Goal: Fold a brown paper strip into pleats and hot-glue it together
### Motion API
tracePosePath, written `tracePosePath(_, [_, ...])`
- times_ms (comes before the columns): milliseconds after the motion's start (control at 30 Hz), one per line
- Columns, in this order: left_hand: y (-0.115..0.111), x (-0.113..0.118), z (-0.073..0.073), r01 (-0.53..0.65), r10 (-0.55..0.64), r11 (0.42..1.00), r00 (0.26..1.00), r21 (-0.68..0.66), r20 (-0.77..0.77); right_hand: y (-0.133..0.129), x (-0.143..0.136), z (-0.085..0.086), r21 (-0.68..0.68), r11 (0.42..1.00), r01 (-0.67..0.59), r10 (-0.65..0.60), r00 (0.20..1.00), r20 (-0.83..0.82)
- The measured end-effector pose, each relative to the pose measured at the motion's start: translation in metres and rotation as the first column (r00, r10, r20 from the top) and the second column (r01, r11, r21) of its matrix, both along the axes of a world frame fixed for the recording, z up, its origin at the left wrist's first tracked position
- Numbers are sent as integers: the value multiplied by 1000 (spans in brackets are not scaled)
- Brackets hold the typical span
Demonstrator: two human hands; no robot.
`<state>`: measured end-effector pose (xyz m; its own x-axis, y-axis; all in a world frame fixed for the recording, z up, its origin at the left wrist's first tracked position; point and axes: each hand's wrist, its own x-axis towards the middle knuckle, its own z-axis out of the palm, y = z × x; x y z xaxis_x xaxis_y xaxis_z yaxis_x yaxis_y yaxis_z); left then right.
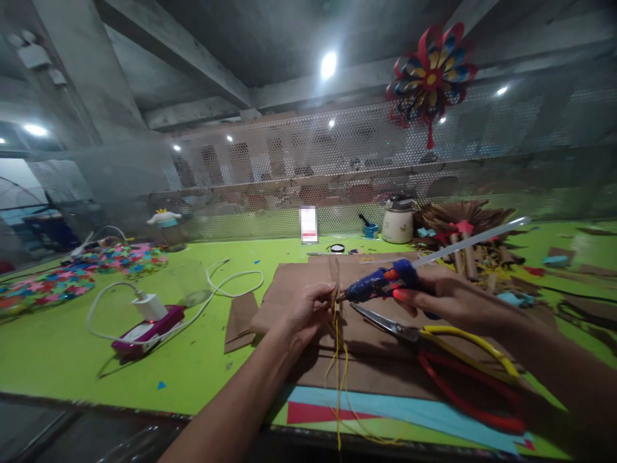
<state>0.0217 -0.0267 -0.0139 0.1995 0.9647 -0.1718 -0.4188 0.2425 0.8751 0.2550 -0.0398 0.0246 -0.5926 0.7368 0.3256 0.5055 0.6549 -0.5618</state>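
Note:
My right hand [436, 299] is wrapped round a blue hot glue gun [383, 281], with a long clear glue stick [475, 241] sticking out of its back. The nozzle points left, at the fingertips of my left hand [311, 312]. Those fingers pinch a small brown paper piece [336, 273] with yellow string [340, 373] trailing down from it. Whether the nozzle touches the piece I cannot tell. Beneath both hands lie brown paper sheets [284, 283]. Scissors [409, 332] with one yellow and one red handle rest on the sheets, partly under my right hand.
A purple power strip [171, 315] with a white charger [149, 307] and cable sits left on the green table [202, 379]. Colourful paper stars [96, 267] are heaped far left. A cream jar [398, 222] and brown paper scraps [491, 276] stand at the right. Blue paper strips [385, 405] line the front edge.

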Motion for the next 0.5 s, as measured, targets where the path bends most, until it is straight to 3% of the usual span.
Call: tracePosePath(500, [3, -3, -2, 17, -17, 1000, 1000, -24, -7, 1, 5, -2, -82, 996, -33, 32, 999, -14])
